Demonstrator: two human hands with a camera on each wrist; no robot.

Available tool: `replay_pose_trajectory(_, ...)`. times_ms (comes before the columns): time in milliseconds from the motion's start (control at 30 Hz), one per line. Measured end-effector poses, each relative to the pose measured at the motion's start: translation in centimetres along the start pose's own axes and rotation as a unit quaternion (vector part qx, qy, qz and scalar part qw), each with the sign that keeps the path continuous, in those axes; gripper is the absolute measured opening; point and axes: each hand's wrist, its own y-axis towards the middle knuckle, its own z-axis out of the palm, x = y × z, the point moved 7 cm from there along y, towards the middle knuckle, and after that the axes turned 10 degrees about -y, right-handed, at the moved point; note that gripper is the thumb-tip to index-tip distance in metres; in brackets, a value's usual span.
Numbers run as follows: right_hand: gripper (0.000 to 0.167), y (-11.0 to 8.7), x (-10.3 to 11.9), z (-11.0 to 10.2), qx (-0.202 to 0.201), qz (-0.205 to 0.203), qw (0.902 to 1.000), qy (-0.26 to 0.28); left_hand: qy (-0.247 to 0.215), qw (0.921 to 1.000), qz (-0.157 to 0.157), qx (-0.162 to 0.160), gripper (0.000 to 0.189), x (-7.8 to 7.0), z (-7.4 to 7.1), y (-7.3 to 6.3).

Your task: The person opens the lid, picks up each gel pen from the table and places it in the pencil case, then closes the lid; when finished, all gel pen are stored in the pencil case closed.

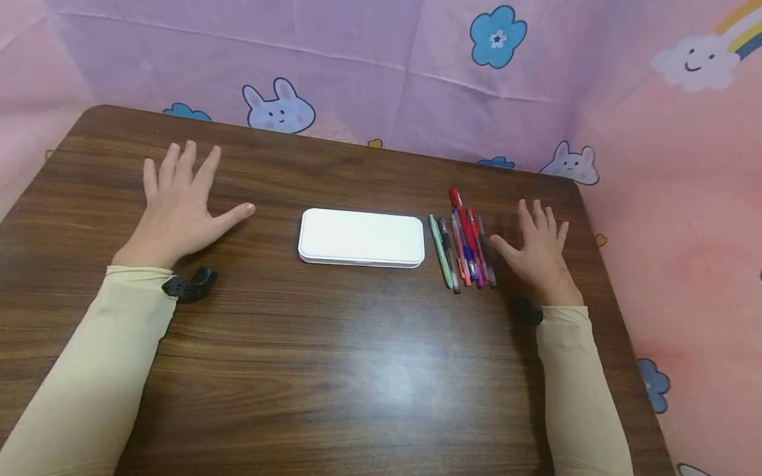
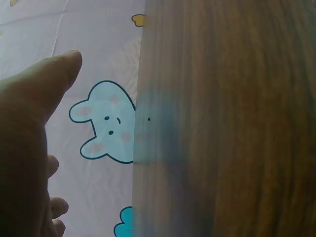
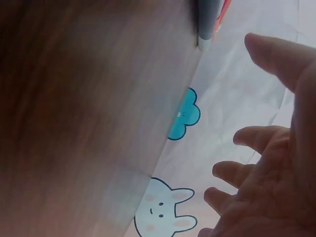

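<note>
A white rectangular case (image 1: 361, 238) with rounded corners lies closed in the middle of the table. Just right of it is a bunch of several pens (image 1: 465, 244) in green, black, red, blue and pink, side by side. My left hand (image 1: 178, 208) is left of the case, fingers spread and holding nothing. To the right of the pens my right hand (image 1: 538, 254) also has its fingers spread, thumb pointing toward them. The right wrist view catches one grey pen end (image 3: 207, 22) near that thumb.
The brown wooden table (image 1: 286, 370) has rounded far corners. Behind it hangs a lilac cloth (image 1: 369, 59) with rabbits and flowers, and a pink cloth (image 1: 684, 251) runs along the right edge. Each wrist wears a black band (image 1: 190, 285).
</note>
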Motion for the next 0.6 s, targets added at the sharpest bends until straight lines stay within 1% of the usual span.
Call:
replay_pose_trajectory(233, 0.100, 0.17, 0.18, -0.01, 0.013, 0.003, 0.9999, 0.003, 0.006, 1.0000, 0.003, 0.003, 0.107, -0.24, -0.06, 0.10)
replay_pose_trajectory(467, 0.099, 0.23, 0.45, -0.26, 0.007, 0.001, 1.0000, 0.005, 0.003, 0.9999, 0.003, 0.013, 0.106, -0.73, 0.26, 0.32)
replay_pose_trajectory(600, 0.100, 0.36, 0.91, -0.03, 0.010, -0.004, 0.9999, 0.013, 0.003, 0.9999, 0.002, 0.013, 0.106, -0.54, 0.41, 0.24)
